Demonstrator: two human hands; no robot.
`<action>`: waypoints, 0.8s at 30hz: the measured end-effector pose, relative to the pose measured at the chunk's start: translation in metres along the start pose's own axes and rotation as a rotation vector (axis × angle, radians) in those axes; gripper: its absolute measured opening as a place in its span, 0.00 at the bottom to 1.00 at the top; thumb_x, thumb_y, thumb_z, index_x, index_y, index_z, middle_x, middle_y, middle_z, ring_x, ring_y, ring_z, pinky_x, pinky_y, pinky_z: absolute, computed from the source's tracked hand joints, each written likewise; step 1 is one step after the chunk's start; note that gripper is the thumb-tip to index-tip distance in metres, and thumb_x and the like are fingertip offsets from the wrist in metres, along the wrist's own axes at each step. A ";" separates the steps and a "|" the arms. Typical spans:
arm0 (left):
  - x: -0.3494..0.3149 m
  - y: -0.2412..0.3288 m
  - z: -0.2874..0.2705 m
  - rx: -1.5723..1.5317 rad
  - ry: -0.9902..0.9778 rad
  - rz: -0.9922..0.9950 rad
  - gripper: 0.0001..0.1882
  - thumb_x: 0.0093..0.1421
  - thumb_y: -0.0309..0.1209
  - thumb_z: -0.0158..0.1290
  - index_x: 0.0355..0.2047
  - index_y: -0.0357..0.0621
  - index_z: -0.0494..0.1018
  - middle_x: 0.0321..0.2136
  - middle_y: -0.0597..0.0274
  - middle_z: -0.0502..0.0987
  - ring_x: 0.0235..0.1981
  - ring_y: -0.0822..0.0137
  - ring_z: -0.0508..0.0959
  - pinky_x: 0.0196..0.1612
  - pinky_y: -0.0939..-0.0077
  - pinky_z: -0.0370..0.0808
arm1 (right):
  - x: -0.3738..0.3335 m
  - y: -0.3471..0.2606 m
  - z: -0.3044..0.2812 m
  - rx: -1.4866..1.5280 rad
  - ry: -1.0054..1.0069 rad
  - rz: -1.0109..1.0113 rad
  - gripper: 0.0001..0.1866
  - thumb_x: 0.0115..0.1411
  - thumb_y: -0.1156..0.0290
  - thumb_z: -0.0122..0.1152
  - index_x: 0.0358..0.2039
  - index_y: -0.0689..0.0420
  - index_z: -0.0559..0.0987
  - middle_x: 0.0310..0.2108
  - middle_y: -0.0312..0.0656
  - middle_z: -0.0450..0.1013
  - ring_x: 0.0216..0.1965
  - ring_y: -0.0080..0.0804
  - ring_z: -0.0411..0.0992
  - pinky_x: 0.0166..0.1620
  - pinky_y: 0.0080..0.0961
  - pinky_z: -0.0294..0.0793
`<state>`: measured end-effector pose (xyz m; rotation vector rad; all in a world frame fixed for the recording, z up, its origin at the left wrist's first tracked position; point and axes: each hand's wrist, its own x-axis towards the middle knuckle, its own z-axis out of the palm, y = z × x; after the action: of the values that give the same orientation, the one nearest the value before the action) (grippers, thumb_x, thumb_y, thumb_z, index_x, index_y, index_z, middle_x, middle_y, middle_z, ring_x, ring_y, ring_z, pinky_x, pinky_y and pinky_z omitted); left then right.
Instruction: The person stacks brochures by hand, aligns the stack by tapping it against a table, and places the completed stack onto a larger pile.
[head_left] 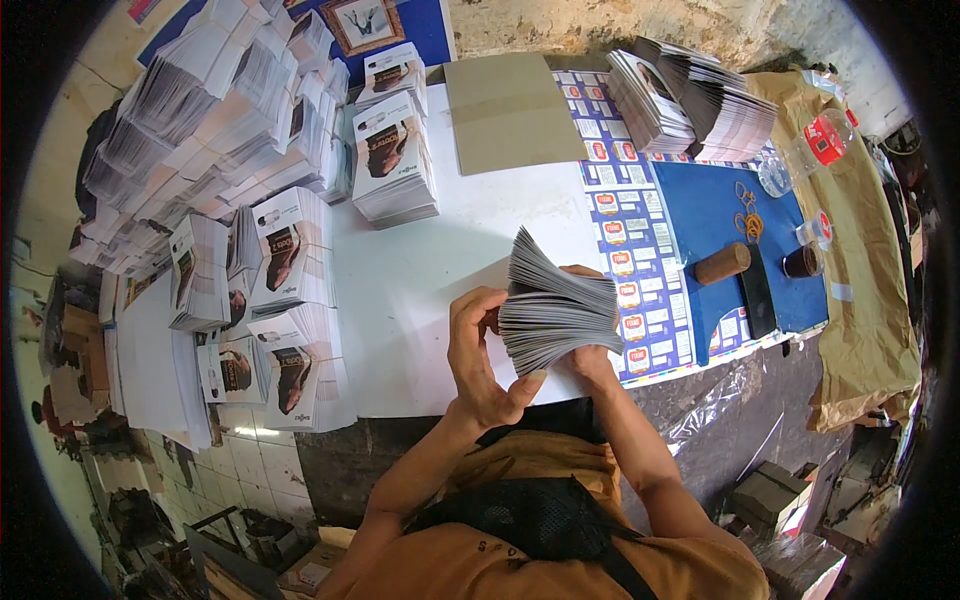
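Observation:
Between my two hands, above the white tabletop, is a thick stack of thin booklets (560, 318) with its page edges fanned toward me. My left hand (480, 350) grips its left end, thumb at the lower corner and fingers curled round the side. The right end is held by my right hand (594, 362), whose fingers are partly hidden behind and under the stack. A gap splits the stack into an upper and a lower bunch. Closest on the table is a stack of booklets (392, 160) with dark pictures on white covers, beyond my left hand.
Tall piles of bundled booklets (215, 110) fill the left side, with smaller banded bundles (300, 365) in front. A cardboard sheet (510, 110) lies at the back. On the right are more stacks (720, 105), rubber bands (748, 215), a wooden cylinder (722, 264), a cup (803, 262) and a bottle (825, 140).

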<state>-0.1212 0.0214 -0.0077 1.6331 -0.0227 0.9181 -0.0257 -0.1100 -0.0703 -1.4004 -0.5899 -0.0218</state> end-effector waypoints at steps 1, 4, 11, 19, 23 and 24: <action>0.000 -0.001 -0.001 0.008 -0.007 0.001 0.43 0.52 0.55 0.60 0.56 0.30 0.62 0.48 0.50 0.65 0.39 0.67 0.69 0.39 0.74 0.68 | 0.000 0.000 0.000 0.024 0.001 0.015 0.24 0.55 0.69 0.65 0.49 0.66 0.71 0.47 0.47 0.73 0.44 0.29 0.73 0.49 0.25 0.72; 0.003 0.000 -0.001 0.003 -0.014 -0.005 0.41 0.51 0.53 0.61 0.53 0.32 0.62 0.48 0.49 0.65 0.37 0.68 0.68 0.37 0.74 0.67 | 0.004 -0.007 0.001 0.025 -0.011 -0.049 0.26 0.54 0.66 0.66 0.49 0.67 0.70 0.48 0.48 0.73 0.44 0.29 0.73 0.49 0.25 0.72; 0.002 0.004 0.004 -0.060 0.020 -0.061 0.47 0.52 0.54 0.60 0.59 0.28 0.59 0.48 0.45 0.67 0.41 0.64 0.72 0.41 0.71 0.70 | 0.003 -0.005 0.001 0.045 -0.005 -0.022 0.26 0.55 0.65 0.65 0.49 0.67 0.70 0.50 0.49 0.72 0.45 0.30 0.73 0.49 0.26 0.72; 0.003 0.003 0.001 0.128 -0.057 0.040 0.50 0.54 0.59 0.56 0.61 0.24 0.60 0.48 0.45 0.67 0.44 0.61 0.72 0.43 0.69 0.71 | 0.003 -0.009 0.001 0.050 -0.004 -0.052 0.25 0.54 0.68 0.64 0.50 0.67 0.71 0.49 0.47 0.72 0.45 0.29 0.72 0.50 0.25 0.71; 0.002 0.004 0.001 0.072 -0.042 0.005 0.49 0.53 0.57 0.57 0.61 0.26 0.60 0.48 0.46 0.66 0.44 0.61 0.72 0.43 0.70 0.72 | 0.004 -0.008 0.001 0.013 -0.008 -0.062 0.24 0.54 0.70 0.63 0.50 0.67 0.71 0.48 0.47 0.72 0.45 0.29 0.72 0.50 0.25 0.71; 0.002 0.004 0.002 0.072 -0.042 0.005 0.49 0.53 0.57 0.57 0.61 0.26 0.60 0.48 0.46 0.66 0.44 0.61 0.72 0.43 0.70 0.72 | 0.004 -0.009 0.001 0.001 -0.008 -0.067 0.24 0.54 0.70 0.63 0.50 0.67 0.71 0.48 0.47 0.72 0.45 0.29 0.72 0.50 0.25 0.71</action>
<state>-0.1207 0.0198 -0.0032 1.7199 -0.0228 0.8975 -0.0257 -0.1096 -0.0606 -1.3798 -0.6430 -0.0689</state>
